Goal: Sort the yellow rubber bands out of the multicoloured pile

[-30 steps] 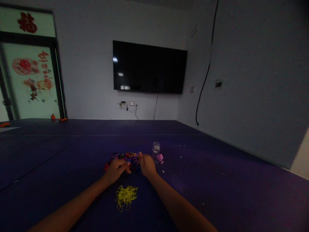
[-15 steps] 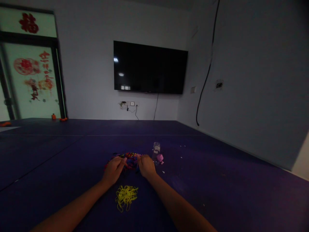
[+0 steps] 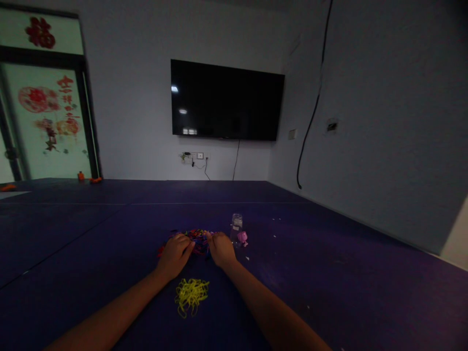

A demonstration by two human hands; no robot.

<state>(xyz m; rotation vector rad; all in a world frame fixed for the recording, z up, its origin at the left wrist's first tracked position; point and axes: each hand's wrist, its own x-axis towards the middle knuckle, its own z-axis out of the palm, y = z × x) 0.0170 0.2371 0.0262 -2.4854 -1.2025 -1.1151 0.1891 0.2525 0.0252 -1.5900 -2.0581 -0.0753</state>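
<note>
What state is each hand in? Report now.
Left hand: at the colorful pile; grip can't be told.
Right hand: at its right side; grip unclear.

Red character 福 (image 3: 40,32), borne on the glass panel (image 3: 69,38) above the door (image 3: 40,166), to the left from where I stand. Same door: a column of red characters (image 3: 67,99) beside a round red emblem (image 3: 36,99), too blurred to read; darker characters (image 3: 50,140) lower down, likewise illegible. Clear container (image 3: 236,237): pale label (image 3: 237,227), too small to read.

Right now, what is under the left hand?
Part of the pile of colourful strands shows on both sides of the left hand. Whatever lies directly beneath that hand is covered and cannot be seen.
</note>
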